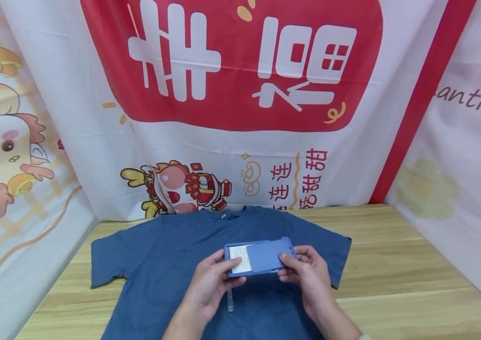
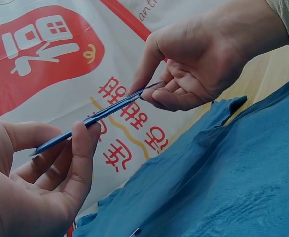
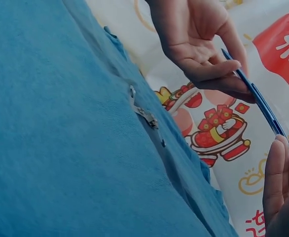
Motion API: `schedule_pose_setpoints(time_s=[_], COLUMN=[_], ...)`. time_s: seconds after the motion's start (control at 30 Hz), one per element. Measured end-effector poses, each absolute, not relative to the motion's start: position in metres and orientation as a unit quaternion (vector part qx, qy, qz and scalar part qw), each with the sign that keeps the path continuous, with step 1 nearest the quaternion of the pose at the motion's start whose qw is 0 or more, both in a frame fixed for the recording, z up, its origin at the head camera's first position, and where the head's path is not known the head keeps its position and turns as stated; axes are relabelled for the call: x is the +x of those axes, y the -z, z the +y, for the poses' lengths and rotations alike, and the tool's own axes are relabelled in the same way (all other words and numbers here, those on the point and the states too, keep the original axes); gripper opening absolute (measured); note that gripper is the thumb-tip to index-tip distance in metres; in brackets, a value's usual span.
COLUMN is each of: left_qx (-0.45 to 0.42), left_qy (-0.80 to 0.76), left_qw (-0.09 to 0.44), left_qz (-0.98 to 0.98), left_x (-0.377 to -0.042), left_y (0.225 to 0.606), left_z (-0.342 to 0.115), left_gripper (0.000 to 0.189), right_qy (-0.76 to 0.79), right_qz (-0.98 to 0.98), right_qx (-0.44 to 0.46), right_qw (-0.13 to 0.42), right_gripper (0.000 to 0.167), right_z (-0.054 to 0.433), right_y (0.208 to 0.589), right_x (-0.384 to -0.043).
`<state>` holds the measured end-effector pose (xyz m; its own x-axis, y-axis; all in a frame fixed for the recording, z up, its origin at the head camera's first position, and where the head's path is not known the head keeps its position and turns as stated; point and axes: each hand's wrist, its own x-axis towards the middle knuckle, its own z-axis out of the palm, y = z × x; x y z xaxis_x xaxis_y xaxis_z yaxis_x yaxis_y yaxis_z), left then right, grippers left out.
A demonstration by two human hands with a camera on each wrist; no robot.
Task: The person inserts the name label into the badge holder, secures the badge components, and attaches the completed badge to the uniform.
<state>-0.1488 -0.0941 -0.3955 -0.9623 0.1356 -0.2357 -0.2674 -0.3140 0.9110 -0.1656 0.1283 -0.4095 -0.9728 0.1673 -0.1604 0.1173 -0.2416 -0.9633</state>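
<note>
Between both hands, over the T-shirt, is a flat blue card holder (image 1: pixel 271 256) with a sliding cover. The cover sits shifted to the right, and a white printed card (image 1: pixel 240 259) shows at the left end. My left hand (image 1: pixel 211 282) pinches that end, thumb on the card and fingers beneath. At the other end my right hand (image 1: pixel 310 278) grips the cover, thumb on top. Both wrist views catch the card holder (image 2: pixel 97 116) edge-on. A badge clip with a clear strap (image 3: pixel 145 114) lies on the blue T-shirt (image 1: pixel 168 269) below.
The T-shirt lies spread out on a wood-grain table (image 1: pixel 393 264), its sleeves to either side. A white printed cloth (image 1: pixel 232 141) with a red panel hangs behind the table, and more printed cloth (image 1: pixel 457 156) hangs at the sides.
</note>
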Motion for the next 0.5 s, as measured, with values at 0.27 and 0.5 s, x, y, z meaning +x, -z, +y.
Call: schedule_pose_setpoints(time_s=[0.27,0.5], left_qx=[-0.053,-0.050], left_qy=[-0.814,-0.815], left_qw=[0.119,0.114], left_qz=[0.566,0.566], left_x=[-0.1483,-0.1483], left_y=[0.3976,0.3972], left_z=[-0.0952,-0.0962], left_gripper=[0.060,0.058], right_qy=[-0.782,-0.780], right_qz=[-0.613,-0.614], right_qx=[-0.112,-0.113], right_qw=[0.026,0.046], right_gripper=[0.035,0.036], right_z=[0.1262,0.1345], right_y=[0.4088,0.4066], right_x=[-0.1651,-0.1679])
